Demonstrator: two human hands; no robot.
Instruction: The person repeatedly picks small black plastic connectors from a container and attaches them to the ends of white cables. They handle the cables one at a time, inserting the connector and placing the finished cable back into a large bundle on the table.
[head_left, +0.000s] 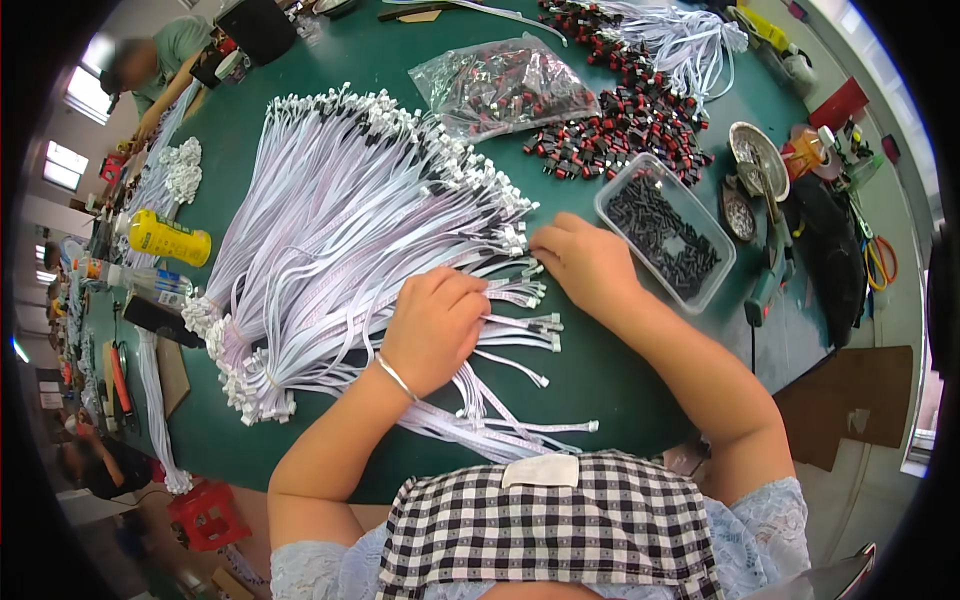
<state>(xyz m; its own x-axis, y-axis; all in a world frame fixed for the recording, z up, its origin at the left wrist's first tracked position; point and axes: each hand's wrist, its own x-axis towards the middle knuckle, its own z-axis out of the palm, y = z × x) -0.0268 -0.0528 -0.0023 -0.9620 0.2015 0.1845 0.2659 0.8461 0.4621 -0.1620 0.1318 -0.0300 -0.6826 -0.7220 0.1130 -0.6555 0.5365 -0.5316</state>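
Note:
A large fan of white ribbon cables with small white plugs at both ends covers the middle of the green table. Over its near right part lies my left hand, fingers curled and closed around cables near their plug ends. My right hand is at the fan's right edge, thumb and fingers pinched together by the white plugs; what is between the fingertips is too small to make out. Black sleeves show on many cables just below the plugs. Beside my right hand stands a clear plastic box of short black tubes.
Behind the box spreads a heap of red-and-black parts, next to a clear bag of similar parts. Metal dishes and a green-handled tool lie right. A yellow bottle stands left. Another person works far left.

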